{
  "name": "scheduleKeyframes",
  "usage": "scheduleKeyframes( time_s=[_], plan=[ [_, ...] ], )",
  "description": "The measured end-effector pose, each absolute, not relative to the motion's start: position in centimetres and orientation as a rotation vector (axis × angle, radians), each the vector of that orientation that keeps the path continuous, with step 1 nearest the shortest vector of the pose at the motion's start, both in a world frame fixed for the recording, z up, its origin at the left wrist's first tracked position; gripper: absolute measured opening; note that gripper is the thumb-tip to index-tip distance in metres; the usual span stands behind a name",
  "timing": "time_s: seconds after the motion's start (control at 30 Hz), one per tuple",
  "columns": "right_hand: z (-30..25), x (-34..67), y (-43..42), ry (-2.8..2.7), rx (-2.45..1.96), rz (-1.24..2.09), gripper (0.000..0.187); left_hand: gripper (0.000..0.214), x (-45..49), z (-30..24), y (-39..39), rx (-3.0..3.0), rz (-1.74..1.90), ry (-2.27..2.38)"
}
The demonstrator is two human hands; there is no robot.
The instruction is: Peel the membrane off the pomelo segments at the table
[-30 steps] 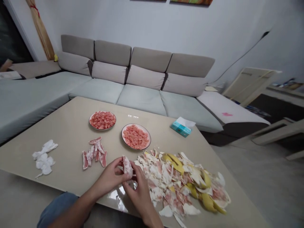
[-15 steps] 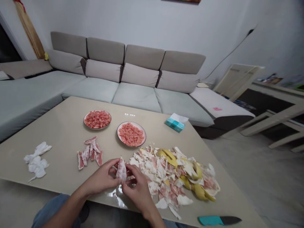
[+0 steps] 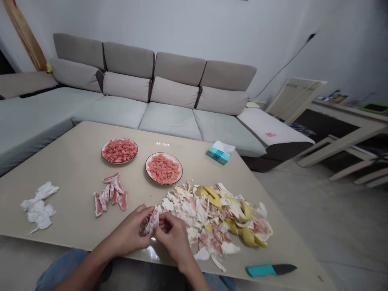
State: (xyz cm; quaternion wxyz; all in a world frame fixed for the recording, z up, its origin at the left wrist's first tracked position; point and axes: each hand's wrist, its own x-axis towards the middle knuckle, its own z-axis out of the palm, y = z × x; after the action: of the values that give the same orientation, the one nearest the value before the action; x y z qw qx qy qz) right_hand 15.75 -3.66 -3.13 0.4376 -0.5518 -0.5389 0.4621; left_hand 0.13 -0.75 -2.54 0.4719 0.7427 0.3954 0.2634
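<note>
Since a second ago our hands have dropped lower over the near desk (image 3: 75,161) edge, and the segment (image 3: 151,220) now leans left instead of standing upright. At far left lie tissues (image 3: 38,206), then a row of peeled segments (image 3: 109,194). Our left hand (image 3: 131,230) pinches the segment from the left, its grip pressed on the membrane; our right hand (image 3: 172,238) pinches it from the right. Beyond sit two plates (image 3: 119,150) of flesh. Right of the hands spreads the peel pile (image 3: 218,214), then a knife (image 3: 269,269).
</note>
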Motion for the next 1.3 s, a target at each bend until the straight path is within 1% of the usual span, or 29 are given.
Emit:
scheduleKeyframes(
  time_s=[0.07,0.2,0.37,0.4,0.43,0.53,0.63,0.97,1.2,1.3],
  plan=[
    [-2.9,15.9,-3.6,-1.327,-1.411,1.125,0.007,0.052,0.2,-2.8,-0.9,1.852,0.639,0.980],
    [-3.2,16.3,-3.3,-1.350,-1.476,1.072,0.014,0.061,0.2,-3.0,-1.0,1.867,0.620,1.003],
    [-3.8,17.0,-3.0,-1.361,-1.493,1.039,0.032,0.059,0.7,-2.5,-1.3,1.842,0.629,0.982],
    [-3.7,17.0,-3.0,-1.363,-1.477,1.047,0.032,0.058,0.8,-2.5,-1.3,1.815,0.643,0.984],
    [-3.6,17.0,-3.0,-1.373,-1.450,1.059,0.030,0.057,0.9,-2.6,-1.3,1.780,0.667,0.992],
    [-3.0,16.8,-3.3,-1.432,-1.356,1.105,0.013,0.056,1.1,-2.9,-1.3,1.679,0.765,1.027],
    [-2.5,16.6,-3.5,-1.475,-1.343,1.124,0.020,0.055,1.2,-3.2,-1.3,1.639,0.821,1.047],
    [-2.0,16.8,-3.9,-1.481,-1.347,1.104,0.021,0.036,1.6,-2.6,-1.5,1.615,0.868,1.057],
    [-1.6,16.8,-4.2,-1.462,-1.341,1.104,0.021,0.038,1.6,-2.1,-1.5,1.605,0.899,1.084],
    [-1.4,16.9,-4.2,-1.489,-1.278,1.108,0.021,0.033,1.5,-2.0,-1.4,1.524,0.927,1.048]
  ],
)
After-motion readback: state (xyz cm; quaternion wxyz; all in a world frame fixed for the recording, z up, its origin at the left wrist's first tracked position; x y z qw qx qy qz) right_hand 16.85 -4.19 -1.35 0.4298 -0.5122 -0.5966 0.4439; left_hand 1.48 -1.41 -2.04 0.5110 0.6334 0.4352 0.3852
